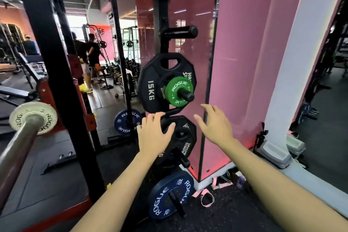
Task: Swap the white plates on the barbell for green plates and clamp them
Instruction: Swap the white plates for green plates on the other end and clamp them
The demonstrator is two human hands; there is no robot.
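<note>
The swap looks barely begun: a white plate (33, 117) sits on the barbell (17, 147) end at left. Both hands, left hand (153, 133) and right hand (216, 125), reach with fingers spread, grasping nothing, just below the green plate (178, 91) on its rack peg (186, 95).

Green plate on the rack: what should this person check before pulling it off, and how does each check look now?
1. Green plate outermost on its peg: ok.
2. Peg end free of any clamp: ok.
3. Left hand empty: ok.
4. Right hand empty: ok.
5. White plate off the barbell: not ok, it sits on the sleeve.
6. Second green plate behind the first: cannot tell.
</note>
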